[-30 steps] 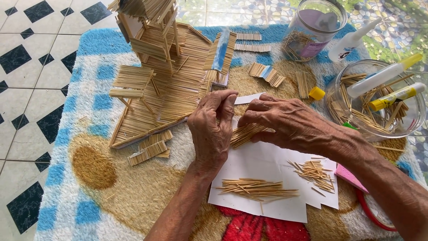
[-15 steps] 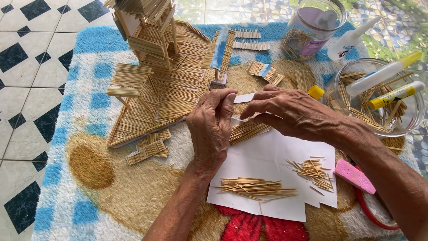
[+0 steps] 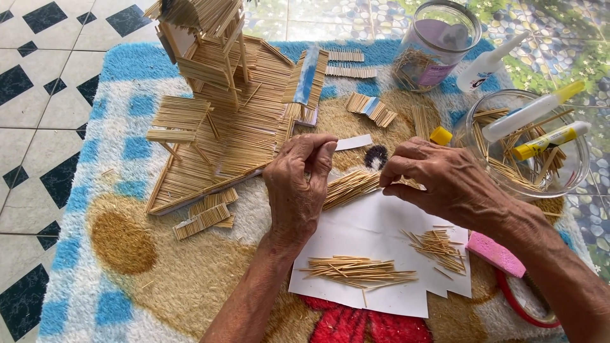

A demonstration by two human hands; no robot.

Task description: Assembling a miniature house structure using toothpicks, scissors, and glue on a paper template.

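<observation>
My left hand [image 3: 298,184] pinches the end of a narrow white paper strip [image 3: 353,142] above a panel of glued toothpicks [image 3: 351,187]. My right hand [image 3: 438,181] pinches the far end of that toothpick panel, fingers closed on it. Both hands hover over a white paper sheet [image 3: 375,235] that carries two loose heaps of toothpicks [image 3: 359,271], [image 3: 440,244]. To the left stands a toothpick model house [image 3: 213,95] on a sloping toothpick base.
A clear jar [image 3: 435,44], a white glue bottle [image 3: 489,63], and a glass bowl [image 3: 575,174] with glue tubes and toothpicks sit at right. Small toothpick panels [image 3: 206,213], a yellow cap [image 3: 440,135], a pink block [image 3: 495,254] and a red ring [image 3: 527,305] lie on the patterned rug [image 3: 127,267].
My hands have drawn apart: the right hand moved right along the toothpick panel, and the left hand now holds the paper strip's end clear of it.
</observation>
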